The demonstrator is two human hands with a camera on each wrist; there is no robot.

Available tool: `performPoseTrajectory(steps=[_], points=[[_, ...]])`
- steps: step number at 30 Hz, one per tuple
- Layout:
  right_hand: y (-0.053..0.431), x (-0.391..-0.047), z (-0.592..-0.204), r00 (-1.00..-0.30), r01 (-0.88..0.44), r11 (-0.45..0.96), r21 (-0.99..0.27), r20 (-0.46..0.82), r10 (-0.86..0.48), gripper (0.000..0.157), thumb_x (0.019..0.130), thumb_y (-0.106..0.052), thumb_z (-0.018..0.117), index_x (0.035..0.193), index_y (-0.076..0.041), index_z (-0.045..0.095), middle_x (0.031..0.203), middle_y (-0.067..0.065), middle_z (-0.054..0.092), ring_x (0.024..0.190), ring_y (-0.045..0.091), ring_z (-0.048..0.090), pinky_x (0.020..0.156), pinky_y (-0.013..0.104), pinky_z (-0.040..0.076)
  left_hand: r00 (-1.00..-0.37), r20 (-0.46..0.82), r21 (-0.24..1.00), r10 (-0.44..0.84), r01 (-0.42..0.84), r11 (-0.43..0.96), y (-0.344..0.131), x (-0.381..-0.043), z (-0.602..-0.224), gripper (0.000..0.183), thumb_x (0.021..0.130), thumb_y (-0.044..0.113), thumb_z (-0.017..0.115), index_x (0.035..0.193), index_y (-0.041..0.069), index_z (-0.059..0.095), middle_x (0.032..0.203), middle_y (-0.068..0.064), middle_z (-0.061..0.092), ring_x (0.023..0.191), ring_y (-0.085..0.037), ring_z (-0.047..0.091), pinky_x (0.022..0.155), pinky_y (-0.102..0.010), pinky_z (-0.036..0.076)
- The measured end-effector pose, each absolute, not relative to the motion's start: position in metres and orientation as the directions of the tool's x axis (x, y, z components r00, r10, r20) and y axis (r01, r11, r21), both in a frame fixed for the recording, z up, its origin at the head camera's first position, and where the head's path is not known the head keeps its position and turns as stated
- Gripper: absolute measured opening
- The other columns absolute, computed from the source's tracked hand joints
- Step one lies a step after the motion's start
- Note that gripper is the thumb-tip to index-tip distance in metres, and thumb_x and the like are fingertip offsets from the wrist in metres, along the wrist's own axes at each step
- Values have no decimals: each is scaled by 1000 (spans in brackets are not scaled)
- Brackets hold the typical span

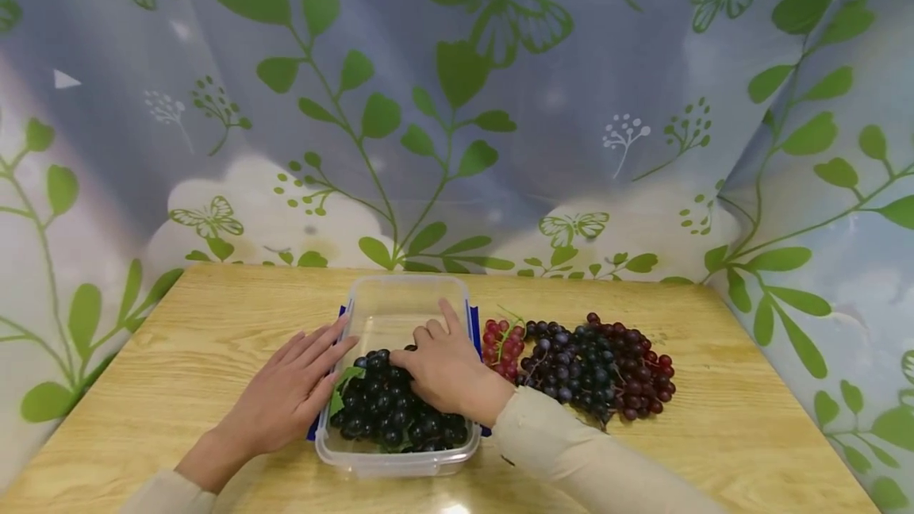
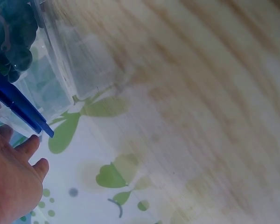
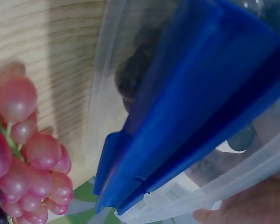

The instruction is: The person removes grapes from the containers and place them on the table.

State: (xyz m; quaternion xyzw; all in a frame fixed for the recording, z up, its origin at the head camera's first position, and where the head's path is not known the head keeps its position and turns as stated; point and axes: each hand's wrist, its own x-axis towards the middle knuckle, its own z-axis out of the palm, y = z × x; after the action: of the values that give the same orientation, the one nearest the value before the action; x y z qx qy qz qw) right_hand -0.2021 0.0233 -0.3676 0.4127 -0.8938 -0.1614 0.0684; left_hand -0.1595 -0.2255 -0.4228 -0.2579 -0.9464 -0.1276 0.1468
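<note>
A clear plastic storage box [image 1: 397, 462] with blue side clips stands on the table, its top uncovered. A bunch of black grapes [image 1: 389, 411] with a green leaf [image 1: 346, 384] fills its near half. My left hand [image 1: 293, 387] lies along the left rim, fingers straight and fingertips over the edge; in the left wrist view it is beside a blue clip [image 2: 18, 100]. My right hand [image 1: 446, 367] is over the box, thumb on the grapes and one finger stretched toward the far end. Another blue clip [image 3: 191, 107] covers much of the right wrist view.
Right of the box lie red grapes [image 1: 504, 347], dark purple grapes [image 1: 546, 359], blackish-green grapes [image 1: 593, 371] and dark red grapes [image 1: 643, 379], side by side. The wooden table [image 1: 743, 427] ends at the back against a leaf-printed curtain [image 1: 543, 141].
</note>
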Motion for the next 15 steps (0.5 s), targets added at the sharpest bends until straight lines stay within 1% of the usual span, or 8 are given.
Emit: performPoseTrajectory(steps=[4, 7, 11, 15], points=[[28, -202, -368, -611, -728, 585, 357, 48, -790, 41, 89, -49, 63, 128, -39, 58, 107, 1, 63, 106, 23, 56, 109, 60, 19, -825, 340, 168, 451, 525, 834, -224, -160, -424, 45, 104, 29, 37, 148, 19, 40, 157, 0, 22, 139, -23, 28, 109, -50, 21], [31, -202, -367, -603, -729, 585, 354, 72, -795, 38, 90, -50, 62, 126, -38, 59, 106, 2, 63, 106, 25, 56, 107, 62, 21, -824, 342, 169, 452, 527, 833, -223, -160, -423, 45, 104, 28, 37, 148, 19, 39, 157, 0, 22, 139, -24, 28, 109, -51, 21], [36, -203, -361, -600, -725, 600, 338, 119, -791, 35, 90, -49, 61, 122, -35, 60, 107, 1, 63, 108, 25, 56, 107, 61, 23, -821, 345, 167, 456, 531, 831, -222, -159, -422, 46, 104, 29, 37, 149, 19, 38, 157, -1, 22, 139, -24, 28, 109, -51, 21], [42, -205, -355, -574, -725, 611, 318, 211, -791, 31, 90, -46, 62, 118, -31, 62, 105, 1, 62, 103, 25, 57, 106, 61, 24, -813, 363, 152, 455, 533, 832, -223, -159, -422, 47, 103, 28, 38, 149, 19, 37, 157, -1, 23, 139, -24, 29, 109, -51, 22]])
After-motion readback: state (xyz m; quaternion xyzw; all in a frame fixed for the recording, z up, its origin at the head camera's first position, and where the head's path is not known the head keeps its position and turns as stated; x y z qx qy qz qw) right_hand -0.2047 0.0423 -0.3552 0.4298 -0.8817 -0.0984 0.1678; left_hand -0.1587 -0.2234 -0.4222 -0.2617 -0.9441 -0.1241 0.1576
